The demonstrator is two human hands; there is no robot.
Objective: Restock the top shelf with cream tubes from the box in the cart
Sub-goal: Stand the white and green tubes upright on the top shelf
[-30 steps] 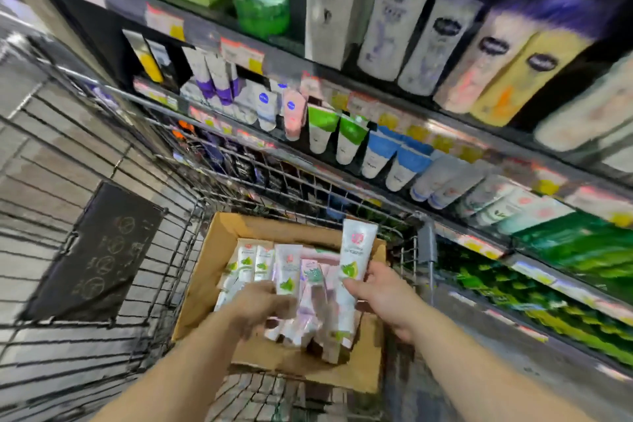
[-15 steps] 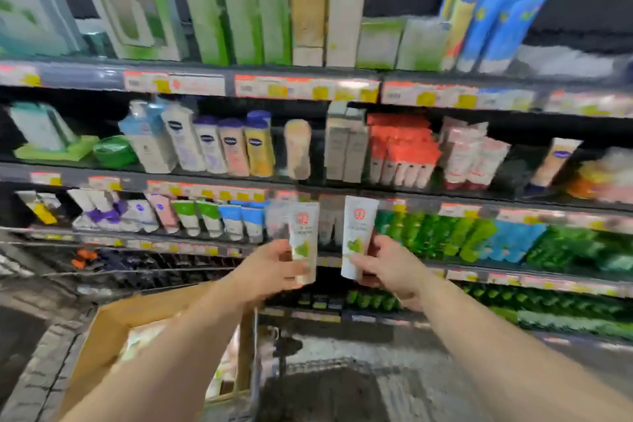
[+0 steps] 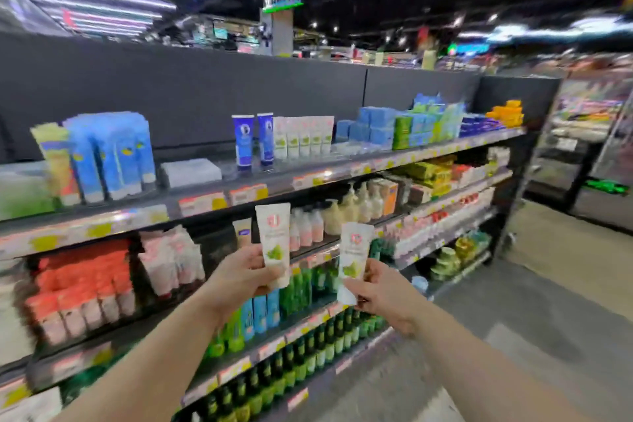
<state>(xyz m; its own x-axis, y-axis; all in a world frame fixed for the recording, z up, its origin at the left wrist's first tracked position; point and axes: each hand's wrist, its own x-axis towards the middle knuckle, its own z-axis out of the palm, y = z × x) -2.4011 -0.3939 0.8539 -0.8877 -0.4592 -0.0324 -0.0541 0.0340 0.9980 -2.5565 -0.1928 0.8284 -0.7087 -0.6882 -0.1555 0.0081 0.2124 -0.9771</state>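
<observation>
White cream tubes: 2 | left hand (image 3: 239, 279) grips one (image 3: 275, 243) | right hand (image 3: 383, 295) grips one (image 3: 354, 259)

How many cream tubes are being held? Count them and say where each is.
2. The higher tube is in the left hand, the lower tube in the right hand, both below the top shelf. None seems hidden.

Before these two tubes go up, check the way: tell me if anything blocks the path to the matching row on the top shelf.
Nothing visible does. The left hand and right hand each hold a cream tube in open air below the top shelf. Bare shelf lies before the matching white tubes.
</observation>
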